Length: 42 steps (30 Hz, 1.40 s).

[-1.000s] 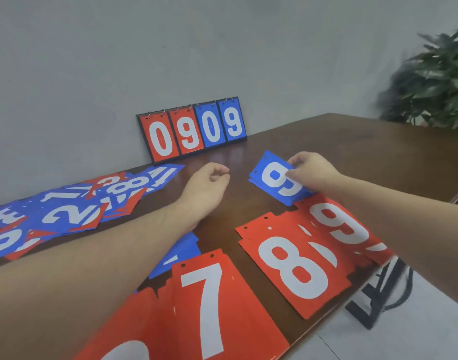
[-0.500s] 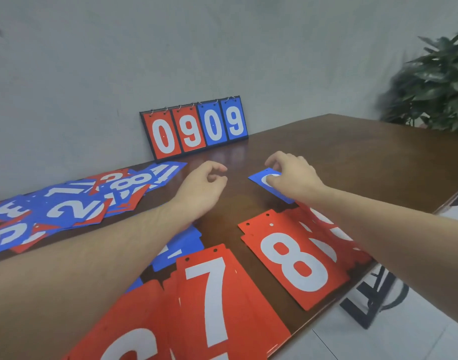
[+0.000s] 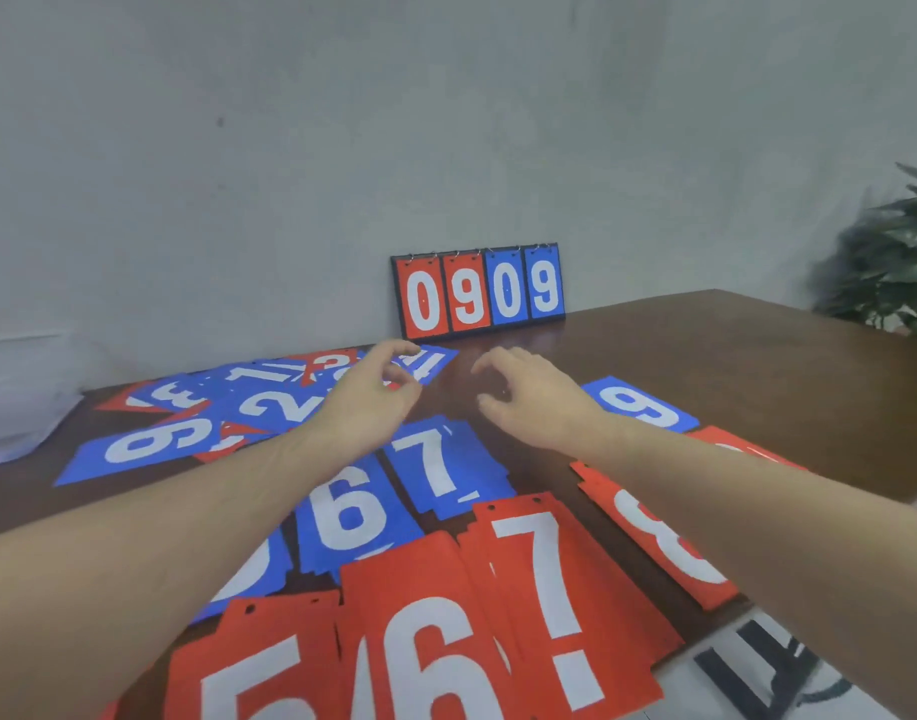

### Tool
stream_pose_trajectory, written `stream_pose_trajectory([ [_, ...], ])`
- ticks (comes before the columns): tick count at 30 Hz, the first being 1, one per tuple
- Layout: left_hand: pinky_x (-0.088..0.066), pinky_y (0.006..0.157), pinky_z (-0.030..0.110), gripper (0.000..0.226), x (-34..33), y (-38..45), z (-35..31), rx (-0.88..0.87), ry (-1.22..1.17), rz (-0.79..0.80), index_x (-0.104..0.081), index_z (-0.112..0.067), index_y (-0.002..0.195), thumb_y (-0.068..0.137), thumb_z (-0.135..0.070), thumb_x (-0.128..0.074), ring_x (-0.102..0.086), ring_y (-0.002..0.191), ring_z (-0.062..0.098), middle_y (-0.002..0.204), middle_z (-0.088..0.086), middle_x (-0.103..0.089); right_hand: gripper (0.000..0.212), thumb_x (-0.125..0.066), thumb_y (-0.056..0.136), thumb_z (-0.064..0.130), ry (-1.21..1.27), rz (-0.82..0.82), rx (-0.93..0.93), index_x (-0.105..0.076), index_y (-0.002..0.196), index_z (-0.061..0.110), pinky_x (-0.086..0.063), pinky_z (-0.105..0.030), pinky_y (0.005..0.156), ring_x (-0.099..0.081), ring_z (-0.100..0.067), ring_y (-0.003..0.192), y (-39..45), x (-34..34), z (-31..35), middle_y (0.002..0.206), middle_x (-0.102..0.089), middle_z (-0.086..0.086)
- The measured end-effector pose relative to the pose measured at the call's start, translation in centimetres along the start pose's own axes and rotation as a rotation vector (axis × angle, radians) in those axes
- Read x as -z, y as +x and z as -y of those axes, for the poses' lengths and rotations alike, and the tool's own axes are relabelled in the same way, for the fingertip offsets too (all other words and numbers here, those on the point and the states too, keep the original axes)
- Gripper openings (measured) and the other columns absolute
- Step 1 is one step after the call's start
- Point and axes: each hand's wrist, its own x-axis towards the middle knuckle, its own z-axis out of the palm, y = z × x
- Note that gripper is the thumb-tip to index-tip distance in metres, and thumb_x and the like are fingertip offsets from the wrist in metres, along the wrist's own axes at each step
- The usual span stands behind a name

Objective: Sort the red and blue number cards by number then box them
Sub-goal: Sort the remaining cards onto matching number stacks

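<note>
Both hands hover over the middle of the brown table (image 3: 705,356), and neither has a card. The left hand (image 3: 365,402) hangs with fingers loosely curled around nothing, thumb and forefinger nearly meeting; the right hand (image 3: 536,402) is spread, fingers relaxed and bent downward, also empty.

Sorting looks well under way. Across the lower frame sit the ordered piles: red 5 (image 3: 258,667), red 6 (image 3: 425,641), red 7 (image 3: 555,579) and red 8 (image 3: 669,537) in the near row, with blue 6 (image 3: 347,511) and blue 7 (image 3: 435,465) just behind them. These lie with their long axis running away from the viewer, punched holes at the far edge, digits upright to the camera.

At centre right the blue 9 (image 3: 643,405) lies flat just beside the right wrist, its long axis slanting from upper left to lower right, so its digit reads turned.

The unsorted heap (image 3: 227,407) sprawls at centre left, blue and red cards overlapping at all angles. My read: the next move is a reach into that heap, most likely by the left hand, pinching a top card by its edge and peeling it off the overlapping ones.

Against the wall stands the scoreboard flip stand (image 3: 479,293), showing 0909. No box is visible.
</note>
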Motion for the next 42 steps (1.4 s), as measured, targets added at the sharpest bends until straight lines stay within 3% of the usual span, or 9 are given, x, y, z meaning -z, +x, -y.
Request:
stream_pose_trajectory([
  [3, -0.039, 0.043, 0.015, 0.028, 3.1, -0.5, 2.1, 0.008, 0.042, -0.035, -0.051, -0.039, 0.122, 0.099, -0.024, -0.054, -0.052, 0.046, 0.0, 0.1, -0.019, -0.061, 0.038, -0.057, 0.097, 0.033, 0.003, 0.054, 0.022, -0.052, 0.134, 0.028, -0.048, -0.039, 0.1, -0.051, -0.018, 0.121, 1.1, -1.5, 2.9, 0.134, -0.054, 0.002],
  [7, -0.042, 0.053, 0.017, 0.027, 6.8, -0.6, 5.1, 0.046, 0.084, -0.096, -0.053, -0.042, 0.118, 0.099, -0.023, -0.053, -0.057, 0.068, 0.007, 0.103, -0.019, -0.061, 0.038, -0.056, 0.097, 0.033, 0.013, 0.107, 0.049, -0.052, 0.134, 0.027, -0.049, -0.037, 0.097, -0.051, -0.018, 0.119, 2.9, -3.6, 6.2, 0.133, -0.056, 0.001],
  [15, -0.046, 0.068, 0.023, 0.022, 11.7, 0.6, 11.5, 0.1, 0.15, -0.146, -0.057, -0.038, 0.11, 0.098, -0.02, -0.054, -0.063, 0.085, 0.012, 0.104, -0.017, -0.062, 0.037, -0.058, 0.098, 0.03, 0.053, 0.165, 0.072, -0.052, 0.135, 0.027, -0.05, -0.026, 0.079, -0.057, -0.013, 0.099, 6.8, -7.6, 9.5, 0.132, -0.056, 0.002],
  [18, -0.041, 0.081, 0.027, 0.024, 12.7, 1.4, 13.7, 0.095, 0.254, -0.152, -0.057, -0.034, 0.12, 0.097, -0.024, -0.058, -0.057, 0.103, 0.011, 0.113, -0.014, -0.061, 0.036, -0.059, 0.099, 0.03, 0.056, 0.154, 0.059, -0.052, 0.135, 0.027, -0.05, -0.025, 0.086, -0.056, -0.013, 0.109, 8.2, -8.9, 9.7, 0.135, -0.057, 0.002],
  [23, -0.038, 0.105, 0.038, 0.048, 13.6, 2.6, 16.3, 0.106, 0.499, -0.111, -0.052, -0.029, 0.137, 0.094, -0.049, -0.06, -0.046, 0.134, 0.021, 0.144, -0.003, -0.053, 0.035, -0.059, 0.099, 0.034, 0.073, 0.131, 0.034, -0.055, 0.134, 0.026, -0.046, -0.025, 0.09, -0.055, -0.014, 0.115, 10.5, -10.9, 9.5, 0.137, -0.057, 0.002],
  [28, -0.031, 0.117, 0.042, 0.077, 13.6, 2.7, 18.2, 0.157, 0.609, 0.027, -0.035, -0.033, 0.152, 0.087, -0.07, -0.054, -0.034, 0.145, 0.022, 0.158, -0.003, -0.038, 0.039, -0.057, 0.1, 0.041, 0.105, 0.119, 0.054, -0.055, 0.136, 0.025, -0.042, -0.023, 0.092, -0.052, -0.014, 0.126, 12.3, -12.5, 9.9, 0.141, -0.056, 0.005],
  [33, -0.036, 0.114, 0.037, 0.082, 13.6, 3.0, 19.5, 0.161, 0.492, -0.003, -0.035, -0.038, 0.152, 0.082, -0.073, -0.059, -0.039, 0.142, 0.014, 0.155, -0.01, -0.041, 0.051, -0.057, 0.097, 0.055, 0.15, 0.204, 0.126, -0.051, 0.142, 0.033, -0.037, -0.025, 0.097, -0.044, -0.014, 0.138, 13.9, -14.6, 11.9, 0.149, -0.05, 0.01],
  [38, -0.041, 0.102, 0.026, 0.06, 13.5, 3.0, 20.1, 0.102, 0.417, -0.065, -0.049, -0.035, 0.14, 0.087, -0.059, -0.065, -0.051, 0.128, 0.004, 0.138, -0.015, -0.056, 0.079, -0.057, 0.083, 0.076, 0.021, 0.297, 0.149, -0.04, 0.15, 0.039, -0.035, -0.04, 0.114, -0.038, -0.018, 0.142, 14.7, -16.8, 13.6, 0.154, -0.045, 0.011],
  [42, -0.035, 0.111, 0.037, 0.046, 13.5, 3.1, 19.9, 0.04, 0.525, -0.223, -0.056, -0.032, 0.132, 0.091, -0.053, -0.06, -0.046, 0.133, 0.01, 0.136, -0.012, -0.056, 0.075, -0.061, 0.084, 0.071, 0.105, 0.258, 0.144, -0.041, 0.149, 0.041, -0.035, -0.041, 0.114, -0.039, -0.018, 0.14, 14.5, -17.3, 13.2, 0.152, -0.046, 0.012],
])
